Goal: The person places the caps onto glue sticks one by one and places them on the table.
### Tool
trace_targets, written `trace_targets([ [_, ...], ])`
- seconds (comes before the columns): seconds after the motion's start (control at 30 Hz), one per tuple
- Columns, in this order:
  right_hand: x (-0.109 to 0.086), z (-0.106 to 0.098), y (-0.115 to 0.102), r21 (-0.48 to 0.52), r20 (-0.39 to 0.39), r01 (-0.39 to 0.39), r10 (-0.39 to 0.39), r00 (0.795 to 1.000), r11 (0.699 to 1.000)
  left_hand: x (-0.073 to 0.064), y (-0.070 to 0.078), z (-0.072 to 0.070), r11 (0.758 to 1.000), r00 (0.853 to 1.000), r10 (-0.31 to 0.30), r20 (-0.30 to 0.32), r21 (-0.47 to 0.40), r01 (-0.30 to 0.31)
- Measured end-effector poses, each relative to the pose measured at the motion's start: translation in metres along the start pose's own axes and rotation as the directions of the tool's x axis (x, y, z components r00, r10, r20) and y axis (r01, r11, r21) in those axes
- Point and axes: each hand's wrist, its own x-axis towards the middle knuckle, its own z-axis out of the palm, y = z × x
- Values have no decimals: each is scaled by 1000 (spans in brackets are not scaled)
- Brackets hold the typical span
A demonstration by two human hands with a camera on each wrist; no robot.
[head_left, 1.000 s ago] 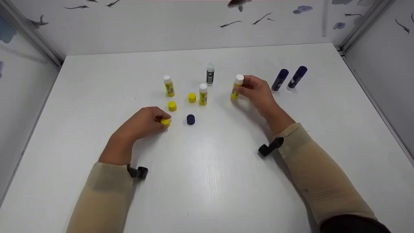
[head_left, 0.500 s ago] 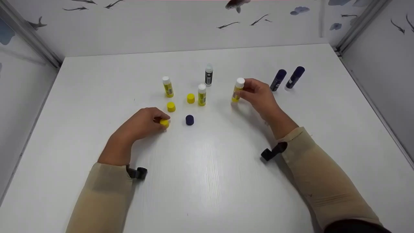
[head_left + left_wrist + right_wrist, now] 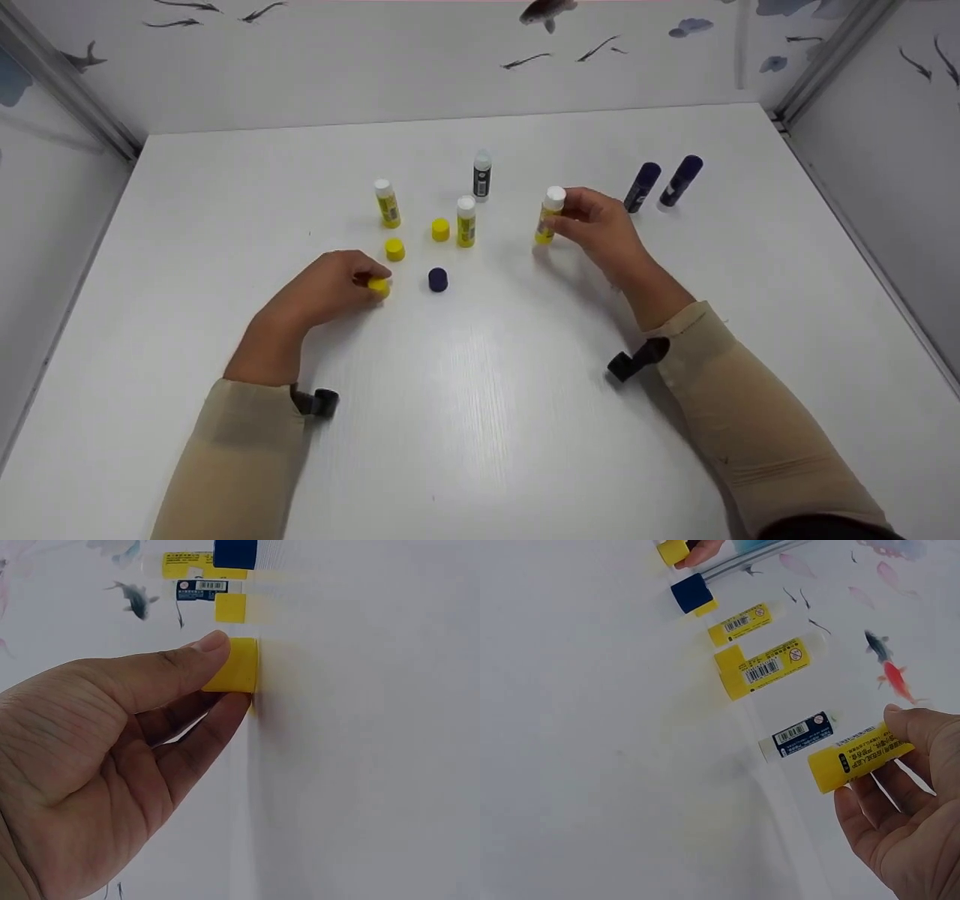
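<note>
In the head view my left hand [image 3: 322, 289] pinches a yellow cap [image 3: 379, 286] between thumb and fingertips, low at the tabletop. To the right, my right hand [image 3: 604, 225] grips an upright yellow glue stick [image 3: 547, 225], its white top uppermost. Whether its base touches the table is hard to tell. Two more yellow cap-less glue sticks stand between the hands, one on the left [image 3: 387, 204] and one nearer the middle [image 3: 466, 223]. Beside them sit two yellow caps, one front [image 3: 394, 250] and one back [image 3: 440, 229]. A dark blue cap [image 3: 438, 280] lies right of my left hand.
A dark-labelled glue stick [image 3: 482, 177] with a pale top stands behind the yellow ones. Two dark blue capped glue sticks stand beyond my right hand, one nearer [image 3: 643, 187] and one farther right [image 3: 681, 182]. Printed walls [image 3: 337, 67] enclose the white table [image 3: 465, 390].
My right hand has drawn the yellow glue stick slightly toward me. The left hand keeps its pinch on the yellow cap, and the view has shifted a little.
</note>
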Motion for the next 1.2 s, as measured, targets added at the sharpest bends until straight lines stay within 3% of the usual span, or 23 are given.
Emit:
trace_targets([
  [0.57,-16,0,-11,-45,45,48,-46,998,998,-8,14,-3,998,996,56,-67,1,-57],
  [0.87,-24,-1,-13,-64,67,70,-66,996,995,-13,26,-2,987,975,135,-179,-66,-149],
  [1.03,-26,-1,-14,-71,83,79,-73,994,994,-16,32,-1,979,964,169,-205,-82,-189],
  [1.2,-30,1,-15,-74,100,99,-92,991,992,-18,37,1,976,963,170,-207,-99,-194],
])
